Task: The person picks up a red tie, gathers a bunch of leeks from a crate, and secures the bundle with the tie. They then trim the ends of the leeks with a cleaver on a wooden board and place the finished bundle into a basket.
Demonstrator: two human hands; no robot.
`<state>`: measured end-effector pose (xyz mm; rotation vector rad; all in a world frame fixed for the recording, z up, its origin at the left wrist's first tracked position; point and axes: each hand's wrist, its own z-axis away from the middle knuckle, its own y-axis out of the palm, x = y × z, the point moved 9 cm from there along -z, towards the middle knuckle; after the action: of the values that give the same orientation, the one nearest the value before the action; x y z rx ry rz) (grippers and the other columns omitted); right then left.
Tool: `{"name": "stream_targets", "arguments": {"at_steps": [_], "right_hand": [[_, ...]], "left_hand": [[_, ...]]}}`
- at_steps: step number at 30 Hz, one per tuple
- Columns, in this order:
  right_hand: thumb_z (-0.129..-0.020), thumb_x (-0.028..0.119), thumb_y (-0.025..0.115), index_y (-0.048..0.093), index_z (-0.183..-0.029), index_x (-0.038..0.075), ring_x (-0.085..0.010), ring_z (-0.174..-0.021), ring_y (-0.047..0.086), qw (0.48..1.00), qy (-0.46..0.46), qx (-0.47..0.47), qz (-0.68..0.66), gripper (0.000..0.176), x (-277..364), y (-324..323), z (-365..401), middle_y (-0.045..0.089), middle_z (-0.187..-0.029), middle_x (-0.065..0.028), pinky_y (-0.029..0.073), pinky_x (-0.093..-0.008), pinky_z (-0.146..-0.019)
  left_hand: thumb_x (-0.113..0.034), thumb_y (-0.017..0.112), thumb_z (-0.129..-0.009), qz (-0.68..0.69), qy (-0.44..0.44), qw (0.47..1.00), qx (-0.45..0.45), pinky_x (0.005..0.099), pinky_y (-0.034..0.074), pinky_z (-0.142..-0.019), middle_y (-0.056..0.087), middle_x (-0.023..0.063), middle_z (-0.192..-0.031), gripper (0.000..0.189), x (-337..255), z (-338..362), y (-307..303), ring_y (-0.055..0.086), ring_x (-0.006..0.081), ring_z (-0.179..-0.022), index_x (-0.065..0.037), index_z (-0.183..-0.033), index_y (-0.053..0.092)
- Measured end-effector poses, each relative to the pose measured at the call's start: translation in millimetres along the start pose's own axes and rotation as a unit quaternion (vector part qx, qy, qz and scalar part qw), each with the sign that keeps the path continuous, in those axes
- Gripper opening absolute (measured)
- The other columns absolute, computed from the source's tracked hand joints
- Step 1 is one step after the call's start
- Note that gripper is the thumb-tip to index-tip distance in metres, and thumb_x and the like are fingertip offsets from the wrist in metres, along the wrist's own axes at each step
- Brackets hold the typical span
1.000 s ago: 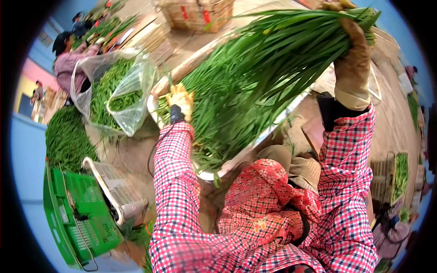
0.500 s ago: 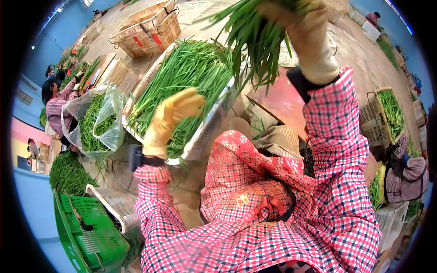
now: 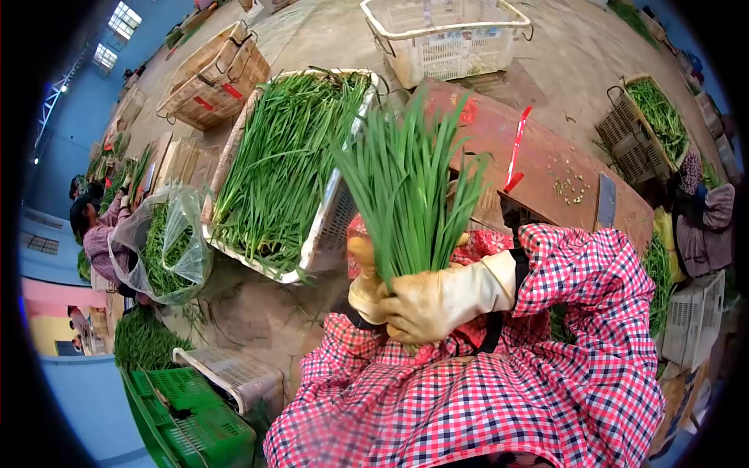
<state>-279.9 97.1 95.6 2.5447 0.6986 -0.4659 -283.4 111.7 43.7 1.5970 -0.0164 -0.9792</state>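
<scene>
A bunch of long green garlic chives point(image 3: 409, 187) stands upright in front of my body, leaves fanning out at the top. My gloved right hand point(image 3: 445, 304) is wrapped round the lower end of it. My left hand point(image 3: 365, 285), also gloved, grips the bunch from the left and behind, with part of its fingers hidden by leaves. To the left, a white crate point(image 3: 316, 242) is filled with more chives point(image 3: 289, 168) lying lengthwise.
A reddish board point(image 3: 538, 183) with a red-edged strip point(image 3: 517, 152) lies ahead right. Beyond it stands a white basket point(image 3: 449, 54). A brown crate point(image 3: 214, 82), a plastic bag of greens point(image 3: 164, 249) and a green crate point(image 3: 187, 425) are leftward. People point(image 3: 101, 234) work at both sides.
My right hand has come down from high up with the bunch to my lap. My left hand, open and apart before, has moved in and closed on the bunch. The view has shifted.
</scene>
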Motion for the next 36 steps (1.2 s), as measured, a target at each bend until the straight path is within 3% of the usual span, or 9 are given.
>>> {"name": "stream_targets", "arguments": {"at_steps": [5, 10, 13, 16, 18, 20, 23, 27, 36], "right_hand": [[-0.094, 0.045, 0.036, 0.046, -0.132, 0.005, -0.0195, -0.11, 0.058, 0.81, 0.348, 0.243, 0.405, 0.056, -58.5, 22.8, 27.8, 0.056, -0.124, -0.011, 0.045, -0.0333, -0.094], [-0.094, 0.036, 0.042, 0.051, -0.129, 0.001, -0.0214, -0.107, 0.06, 0.302, 0.541, 0.389, 0.682, 0.05, -24.8, -20.5, 44.9, 0.061, -0.118, -0.0137, 0.048, -0.0339, -0.091], [-0.086, 0.027, 0.051, 0.057, -0.12, 0.004, -0.022, -0.108, 0.058, 0.297, 0.379, 0.544, 0.687, 0.042, -11.2, 75.2, -48.4, 0.061, -0.112, -0.0104, 0.045, -0.0377, -0.097], [-0.078, 0.018, 0.059, 0.063, -0.111, 0.007, -0.0226, -0.109, 0.056, 0.259, 0.387, 0.475, 0.747, 0.036, 4.5, 104.1, -101.6, 0.061, -0.106, -0.0072, 0.042, -0.0414, -0.103], [-0.077, 0.026, 0.07, 0.062, -0.117, 0.004, -0.0249, -0.114, 0.057, 0.104, 0.624, 0.206, 0.747, 0.046, 64.1, 64.1, -121.7, 0.062, -0.117, -0.0103, 0.042, -0.0394, -0.104], [-0.075, 0.036, 0.079, 0.056, -0.126, 0.0, -0.0289, -0.123, 0.054, 0.276, 0.451, -0.075, 0.845, 0.066, 141.1, 65.3, -137.4, 0.059, -0.126, -0.0169, 0.041, -0.0385, -0.106], [-0.071, 0.038, 0.084, 0.047, -0.136, -0.002, -0.0273, -0.125, 0.052, 0.368, 0.473, -0.231, 0.766, 0.085, 183.3, 36.6, -126.8, 0.059, -0.128, -0.0182, 0.04, -0.0396, -0.106], [-0.091, 0.025, 0.07, 0.066, -0.113, 0.001, -0.0156, -0.1, 0.063, 0.599, 0.248, -0.378, 0.661, 0.033, 213.5, 46.6, -134.1, 0.068, -0.108, -0.0057, 0.05, -0.031, -0.088], [-0.079, 0.013, 0.08, 0.066, -0.109, -0.003, -0.0152, -0.079, 0.068, 0.522, 0.006, -0.411, 0.747, 0.038, 310.3, 94.5, -193.7, 0.071, -0.096, -0.0078, 0.056, -0.0292, -0.067]], "left_hand": [[-0.037, 0.073, -0.084, 0.151, -0.018, 0.987, 0.058, 0.036, 0.049, -0.096, 0.059, 0.0128, -0.122, 0.081, -11.9, -14.5, 35.9, 0.058, 0.0216, -0.108, -0.001, -0.146, 0.034], [-0.026, 0.073, -0.083, 0.074, 0.015, 0.997, 0.019, 0.037, 0.055, -0.084, 0.061, 0.0112, -0.105, 0.066, -37.4, -41.0, 28.8, 0.058, 0.0238, -0.096, 0.0, -0.136, 0.045], [-0.023, 0.072, -0.083, 0.01, 0.057, 0.998, 0.002, 0.0337, 0.057, -0.075, 0.062, 0.0118, -0.106, 0.058, -62.0, -62.5, 22.9, 0.061, 0.0226, -0.095, 0.0, -0.131, 0.049], [-0.02, 0.071, -0.084, -0.093, 0.065, 0.992, -0.047, 0.0319, 0.058, -0.073, 0.064, 0.0128, -0.105, 0.051, -81.8, -82.0, 4.1, 0.065, 0.0215, -0.091, 0.001, -0.126, 0.053], [-0.017, 0.074, -0.082, -0.203, 0.087, 0.972, -0.074, 0.0299, 0.057, -0.074, 0.068, 0.0104, -0.1, 0.044, -101.6, -88.7, 19.7, 0.066, 0.0189, -0.085, 0.001, -0.118, 0.059], [-0.016, 0.076, -0.081, -0.322, 0.126, 0.938, -0.033, 0.0282, 0.055, -0.075, 0.068, 0.0072, -0.099, 0.041, -109.6, -104.5, 46.2, 0.066, 0.0164, -0.085, 0.0, -0.116, 0.061], [-0.015, 0.078, -0.081, -0.381, 0.069, 0.922, 0.013, 0.029, 0.051, -0.083, 0.067, 0.0042, -0.107, 0.045, -85.7, -131.0, 85.3, 0.062, 0.0144, -0.095, -0.003, -0.121, 0.06], [-0.015, 0.078, -0.08, -0.414, 0.024, 0.908, 0.05, 0.0281, 0.048, -0.085, 0.065, 0.0005, -0.107, 0.049, -41.6, -152.1, 121.9, 0.058, 0.0117, -0.096, -0.003, -0.124, 0.059], [-0.009, 0.076, -0.08, -0.477, 0.016, 0.868, 0.141, 0.0292, 0.051, -0.079, 0.068, 0.0019, -0.095, 0.032, 21.8, -236.5, 146.2, 0.062, 0.0125, -0.085, 0.001, -0.108, 0.064]]}}
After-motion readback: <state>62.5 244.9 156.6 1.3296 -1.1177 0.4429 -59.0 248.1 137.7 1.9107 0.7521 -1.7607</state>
